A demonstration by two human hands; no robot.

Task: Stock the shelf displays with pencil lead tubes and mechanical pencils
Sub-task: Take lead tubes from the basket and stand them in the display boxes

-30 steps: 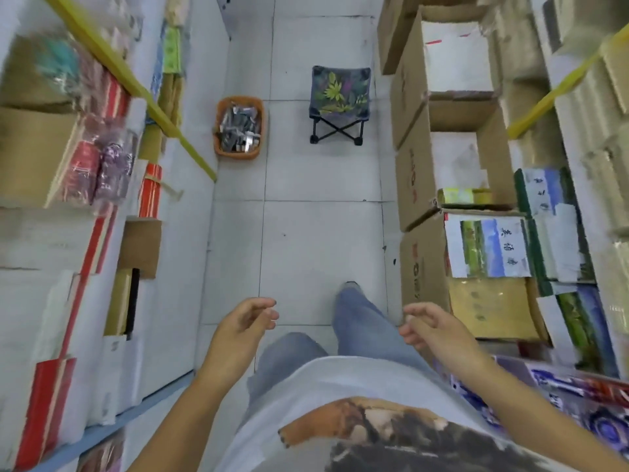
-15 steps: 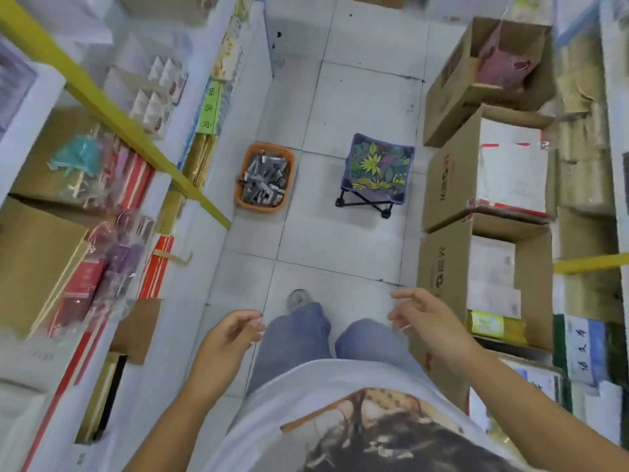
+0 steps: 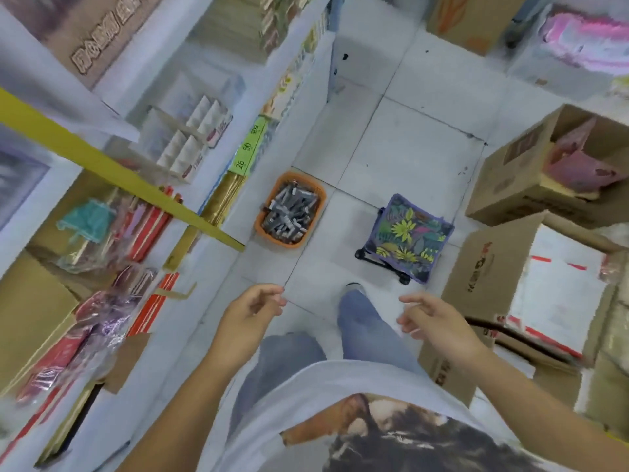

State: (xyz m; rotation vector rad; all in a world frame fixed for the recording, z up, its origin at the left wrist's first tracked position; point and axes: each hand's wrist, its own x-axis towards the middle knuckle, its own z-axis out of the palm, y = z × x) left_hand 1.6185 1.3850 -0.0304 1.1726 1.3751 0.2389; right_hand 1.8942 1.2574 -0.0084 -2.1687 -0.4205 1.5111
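Note:
An orange basket [image 3: 315, 194] stands on the tiled floor ahead, against the foot of the left shelving. It holds a heap of small grey packs [image 3: 289, 212], too blurred to tell which stock they are. My left hand [image 3: 250, 310] hangs in front of my waist with loosely curled fingers and holds nothing. My right hand [image 3: 437, 323] is level with it, fingers relaxed, also holding nothing. Both hands are well short of the basket. The white shelving [image 3: 218, 206] on the left carries packed stationery and white display boxes [image 3: 190, 137].
A small folding stool [image 3: 413, 235] with a leaf-print seat stands right of the basket. Open cardboard cartons [image 3: 503, 185] line the right side of the aisle. A yellow shelf rail [image 3: 112, 172] juts out at the left. Bare tiles run between shelving and cartons.
The view has moved forward along the aisle and tilted, so the basket and stool sit closer. Both hands stay held out in front, holding nothing.

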